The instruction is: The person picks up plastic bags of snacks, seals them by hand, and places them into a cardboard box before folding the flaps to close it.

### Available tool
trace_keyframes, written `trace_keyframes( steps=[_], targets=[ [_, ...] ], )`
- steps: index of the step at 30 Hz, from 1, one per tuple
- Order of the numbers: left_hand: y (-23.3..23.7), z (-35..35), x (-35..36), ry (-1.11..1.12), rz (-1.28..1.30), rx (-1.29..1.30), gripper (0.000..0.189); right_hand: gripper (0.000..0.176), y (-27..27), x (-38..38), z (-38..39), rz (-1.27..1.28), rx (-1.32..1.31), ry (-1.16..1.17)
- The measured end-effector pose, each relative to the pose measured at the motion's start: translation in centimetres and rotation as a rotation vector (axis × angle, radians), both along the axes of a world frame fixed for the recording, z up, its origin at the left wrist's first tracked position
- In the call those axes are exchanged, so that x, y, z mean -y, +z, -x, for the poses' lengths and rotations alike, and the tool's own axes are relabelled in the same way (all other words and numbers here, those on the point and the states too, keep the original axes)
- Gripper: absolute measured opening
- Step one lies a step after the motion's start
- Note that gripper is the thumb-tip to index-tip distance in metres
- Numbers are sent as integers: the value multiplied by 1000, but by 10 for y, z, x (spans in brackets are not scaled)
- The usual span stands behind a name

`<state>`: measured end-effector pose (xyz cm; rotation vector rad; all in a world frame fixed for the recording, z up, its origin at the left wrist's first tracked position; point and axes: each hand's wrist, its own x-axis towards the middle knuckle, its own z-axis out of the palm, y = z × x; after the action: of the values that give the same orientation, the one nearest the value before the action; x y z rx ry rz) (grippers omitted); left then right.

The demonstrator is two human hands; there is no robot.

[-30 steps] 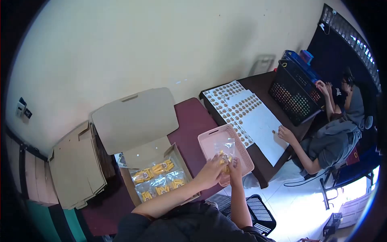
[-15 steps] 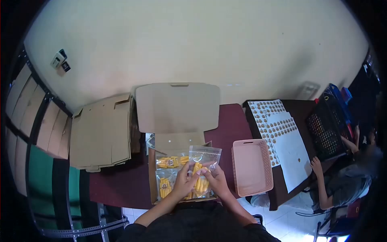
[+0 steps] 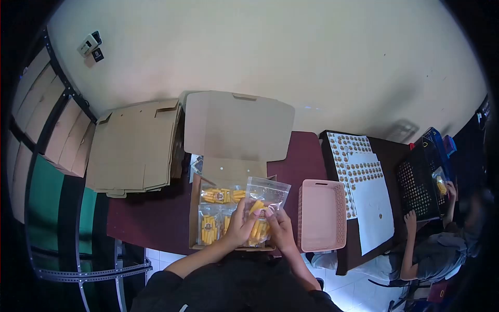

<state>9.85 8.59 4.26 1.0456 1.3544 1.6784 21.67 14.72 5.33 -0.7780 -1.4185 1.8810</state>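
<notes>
Between my two hands is a clear zip bag of yellow stick-shaped snacks, its zip edge upward. My left hand grips the bag's left side, and my right hand grips its right side; the thumbs press on the front near a small round label. Below the held bag stands an open cardboard box with its lid raised toward the wall. Inside the box lie several similar bags, among them a snack bag at the front left and another snack bag behind it. My hands hide part of the box's right side.
Flattened cardboard boxes are stacked at left. A pink basket stands right of the box. Sticker sheets lie on the dark table beyond. At far right a person holds a snack bag by a black crate. Shelving is at far left.
My view has shifted a little. Both hands still hold the bag, now with its small label showing between the thumbs. The person at right now has a snack bag raised beside the crate.
</notes>
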Motion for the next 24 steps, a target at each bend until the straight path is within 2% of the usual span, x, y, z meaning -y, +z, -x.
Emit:
trace_keyframes(
  steps=[1,3,6,8,10,12,13,14,15,16,18,19,21,22,23,24],
  targets=[
    [-4,-1,0,-12,-19,89,27,25,-1,0,-2,40,-22,-13],
    [-1,0,1,-64,-49,88,30,25,-2,2,-4,90,-44,-37],
    [10,-3,5,-173,-32,72,35,30,-1,5,-5,-166,90,-28],
    [2,-1,4,-146,49,-35,35,30,-6,5,-4,-168,64,-68],
    [-8,0,4,-135,53,27,34,26,-6,5,-5,98,-66,-86],
    [-9,2,3,-88,-27,68,32,24,-3,6,-7,177,-12,-93],
    [-6,3,5,-88,-26,69,32,25,-8,5,-5,-43,73,-141],
    [-1,4,8,-153,88,13,33,26,-10,6,-4,-261,159,-185],
    [3,5,11,-218,204,-42,33,28,2,0,-6,-583,305,-232],
    [2,6,13,-217,211,-41,33,29,2,-4,-9,-648,355,-244],
    [0,5,13,-256,83,17,33,28,5,-9,-16,-241,198,-138],
    [2,6,14,-253,102,37,31,28,8,-7,-16,-240,199,-137],
    [3,3,11,-203,50,14,30,25,20,-2,-17,-100,23,-74],
    [3,3,9,-152,0,-9,30,25,17,-2,-18,-103,26,-73],
    [-4,13,12,-305,156,-5,28,23,10,0,-21,-215,131,-46],
    [-4,11,12,-303,157,-3,28,22,9,1,-21,-326,235,-19]
  ],
)
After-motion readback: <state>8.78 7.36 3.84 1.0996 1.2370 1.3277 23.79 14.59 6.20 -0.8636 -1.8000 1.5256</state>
